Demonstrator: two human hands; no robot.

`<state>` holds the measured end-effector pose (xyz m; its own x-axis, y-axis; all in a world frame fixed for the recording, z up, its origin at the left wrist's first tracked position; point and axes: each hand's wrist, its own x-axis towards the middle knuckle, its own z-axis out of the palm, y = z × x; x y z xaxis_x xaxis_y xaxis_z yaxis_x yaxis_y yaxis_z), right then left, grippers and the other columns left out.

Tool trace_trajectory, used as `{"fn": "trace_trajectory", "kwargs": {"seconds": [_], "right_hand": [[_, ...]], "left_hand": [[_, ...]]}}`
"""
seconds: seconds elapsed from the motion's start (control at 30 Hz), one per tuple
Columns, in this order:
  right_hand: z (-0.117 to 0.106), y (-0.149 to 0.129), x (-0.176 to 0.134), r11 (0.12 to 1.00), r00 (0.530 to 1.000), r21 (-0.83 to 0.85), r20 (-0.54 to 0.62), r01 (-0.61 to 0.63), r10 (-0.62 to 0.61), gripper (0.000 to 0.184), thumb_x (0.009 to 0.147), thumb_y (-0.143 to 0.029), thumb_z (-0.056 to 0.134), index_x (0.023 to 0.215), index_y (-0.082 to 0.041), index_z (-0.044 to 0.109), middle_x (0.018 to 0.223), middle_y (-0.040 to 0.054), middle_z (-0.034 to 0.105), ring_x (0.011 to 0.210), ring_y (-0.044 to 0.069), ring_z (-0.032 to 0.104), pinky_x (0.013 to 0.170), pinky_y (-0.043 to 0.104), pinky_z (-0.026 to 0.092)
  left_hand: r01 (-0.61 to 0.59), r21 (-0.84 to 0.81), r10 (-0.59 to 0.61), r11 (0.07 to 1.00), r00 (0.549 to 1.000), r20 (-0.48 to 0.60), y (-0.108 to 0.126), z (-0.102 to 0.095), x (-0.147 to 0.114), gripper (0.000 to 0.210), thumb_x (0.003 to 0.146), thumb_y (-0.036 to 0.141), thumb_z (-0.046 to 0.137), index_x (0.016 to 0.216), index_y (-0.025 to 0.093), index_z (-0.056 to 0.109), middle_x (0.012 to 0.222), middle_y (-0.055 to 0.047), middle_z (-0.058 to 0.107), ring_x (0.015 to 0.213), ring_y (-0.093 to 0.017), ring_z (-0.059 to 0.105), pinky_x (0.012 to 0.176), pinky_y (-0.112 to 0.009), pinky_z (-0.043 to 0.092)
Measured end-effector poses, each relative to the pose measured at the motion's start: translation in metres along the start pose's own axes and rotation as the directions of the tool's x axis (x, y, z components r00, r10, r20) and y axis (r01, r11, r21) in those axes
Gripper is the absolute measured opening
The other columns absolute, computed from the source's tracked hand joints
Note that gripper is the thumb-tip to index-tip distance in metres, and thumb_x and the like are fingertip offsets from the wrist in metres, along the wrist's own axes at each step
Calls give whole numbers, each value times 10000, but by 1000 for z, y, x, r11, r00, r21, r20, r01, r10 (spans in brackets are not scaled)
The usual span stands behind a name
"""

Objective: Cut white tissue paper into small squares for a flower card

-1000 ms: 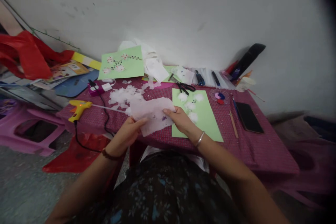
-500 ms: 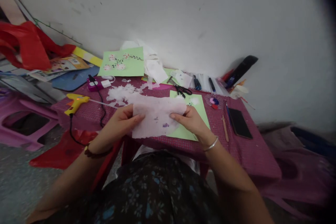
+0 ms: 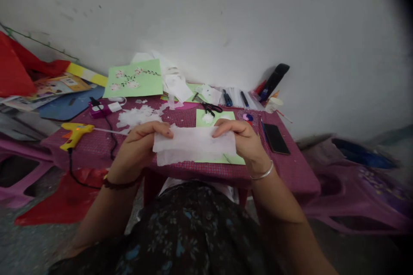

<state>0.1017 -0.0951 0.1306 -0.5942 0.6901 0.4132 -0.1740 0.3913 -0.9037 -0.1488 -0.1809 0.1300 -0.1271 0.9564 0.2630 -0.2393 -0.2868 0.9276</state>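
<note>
A thin white tissue sheet [image 3: 193, 144], its top folded over toward me, is stretched between my hands above the table's front edge. My left hand [image 3: 137, 150] pinches its left end, thumb on top. At the right end my right hand [image 3: 247, 146] grips it the same way. Behind and partly under the tissue lies a light green card [image 3: 201, 117] with a white tuft on it. Black scissors [image 3: 211, 107] rest just past that card. A heap of torn white tissue bits [image 3: 138, 116] lies beyond my left hand.
A yellow glue gun [image 3: 76, 132] with a cord lies left, near a purple power strip [image 3: 100, 109]. A green card with painted blossoms [image 3: 134, 79] leans at the back. To the right are a black phone [image 3: 275, 139] and a dark blue cutter [image 3: 227, 98].
The tissue, held flat with purple marks showing before, is now folded over at the top and the marks are hidden. My view has turned to the right.
</note>
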Motion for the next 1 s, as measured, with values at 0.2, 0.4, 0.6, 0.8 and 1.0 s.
{"fn": "trace_trajectory", "kwargs": {"seconds": [0.2, 0.4, 0.6, 0.8, 1.0], "right_hand": [[2, 6, -15, 994, 998, 107, -53, 20, -14, 136, 895, -300, 685, 786, -291, 766, 886, 16, 652, 760, 150, 584, 653, 287, 449], [-2, 14, -25, 998, 995, 55, -96, 17, -11, 148, 900, -291, 659, 782, -268, 745, 913, 16, 641, 769, 152, 574, 675, 297, 447], [-2, 4, -31, 985, 992, -156, -88, 72, -86, 218, 924, -235, 588, 799, -281, 760, 920, 22, 654, 817, 168, 587, 736, 330, 463], [-1, 3, -35, 969, 995, -237, -61, 68, -85, 301, 905, -152, 520, 826, -297, 772, 942, 16, 653, 817, 154, 597, 707, 310, 477], [-2, 14, -50, 967, 998, -253, 69, 14, 3, 292, 893, -130, 487, 887, -267, 744, 1005, 26, 660, 872, 165, 620, 769, 331, 502]], "left_hand": [[47, 14, -48, 999, 997, 55, -2, 2, -3, 116, 741, 252, 768, 635, 224, 727, 778, -32, 609, 569, -117, 466, 443, -243, 315], [24, -51, -18, 998, 995, 102, -3, 0, 3, 311, 777, 472, 694, 641, 200, 759, 737, -76, 607, 688, -190, 547, 539, -290, 424], [132, -45, -130, 990, 990, 52, -15, 3, 11, 332, 661, 519, 820, 659, 205, 711, 714, -30, 582, 596, -134, 497, 491, -252, 398], [-32, 75, 32, 997, 999, 2, -32, 6, 16, 381, 667, 134, 819, 1015, 228, 698, 891, -3, 643, 777, -121, 569, 653, -209, 470], [-190, 104, 196, 976, 979, -50, -29, 10, 13, 501, 732, 93, 766, 1188, 272, 662, 950, -1, 639, 868, -126, 599, 745, -216, 495]]}}
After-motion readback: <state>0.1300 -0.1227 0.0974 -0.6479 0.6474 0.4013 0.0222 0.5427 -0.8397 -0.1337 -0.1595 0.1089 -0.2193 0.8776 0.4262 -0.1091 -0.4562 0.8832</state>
